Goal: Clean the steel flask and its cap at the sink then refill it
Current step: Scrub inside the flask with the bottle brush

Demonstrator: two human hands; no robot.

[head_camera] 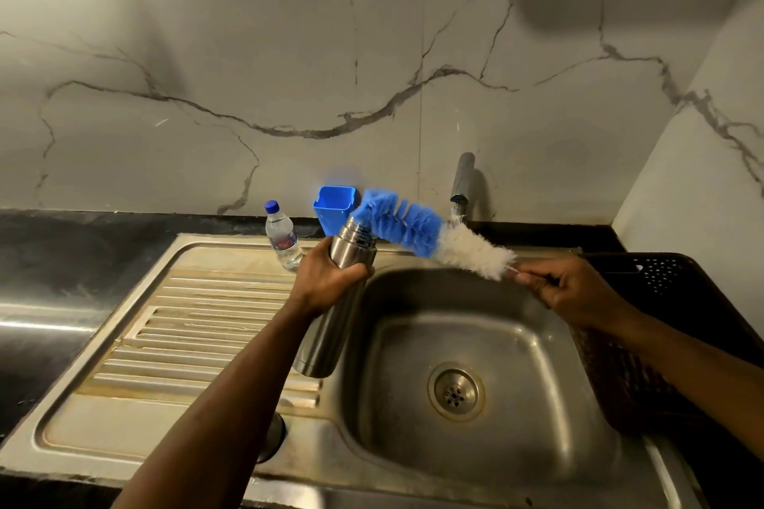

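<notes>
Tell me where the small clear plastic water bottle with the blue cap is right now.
In the head view, the small clear plastic water bottle stands at the back of the steel drainboard, left of the blue plastic holder by the marble wall.

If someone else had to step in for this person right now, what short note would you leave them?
Left hand grips the steel flask, open mouth tilted up over the sink.
Right hand pinches the wire handle of the bottle brush; the blue tip sits at the flask's mouth, barely in if at all.
The round steel thing at the sink's near edge, below the left arm, may be the cap.
Done: cap off. Left: scrub inside, rinse, clean cap, refill. The tap seems off.
</notes>
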